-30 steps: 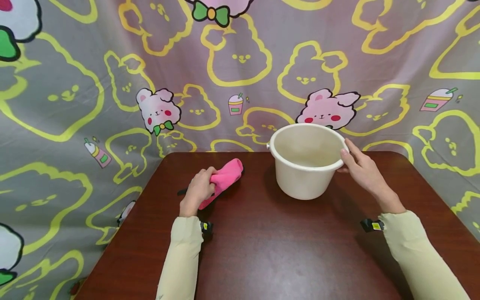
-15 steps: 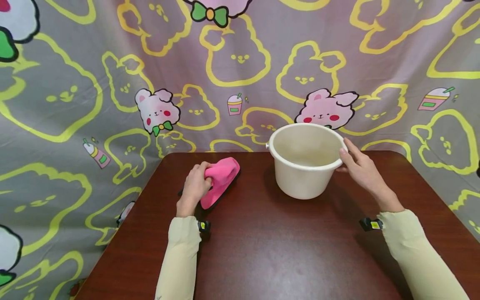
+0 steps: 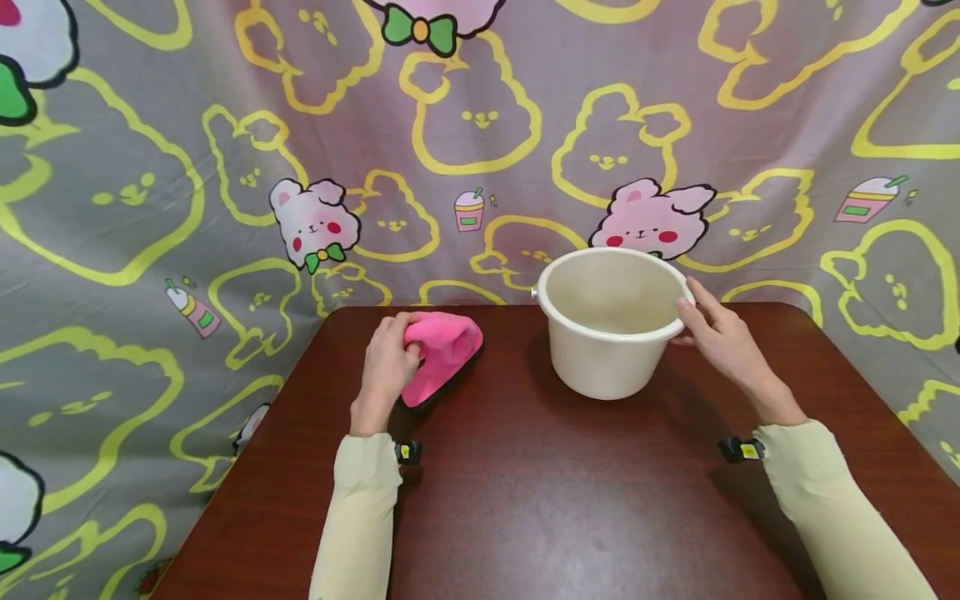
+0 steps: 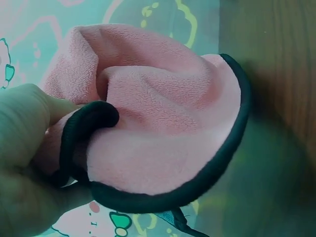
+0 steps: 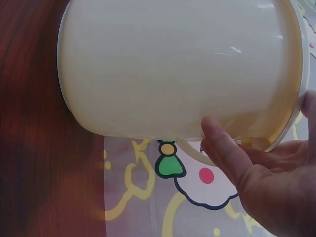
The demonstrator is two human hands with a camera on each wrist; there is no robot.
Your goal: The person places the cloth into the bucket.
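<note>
Across the dark reddish-brown table [image 3: 570,500], the left hand [image 3: 384,362] pinches a fuzzy pink cloth with black edging [image 3: 444,354] on the left; whether its lower edge touches the table, I cannot tell. It should be light and limp, best held by its firmer edging. To the right, the right hand [image 3: 722,337] grips the rim of an upright, cream, round plastic-looking bucket [image 3: 603,367], probably stiff, light and slick-walled, so best held there. A cartoon-patterned fabric backdrop [image 3: 517,75] hangs beyond.

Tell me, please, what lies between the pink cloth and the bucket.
In the head view, only bare tabletop separates the pink cloth from the bucket.
</note>
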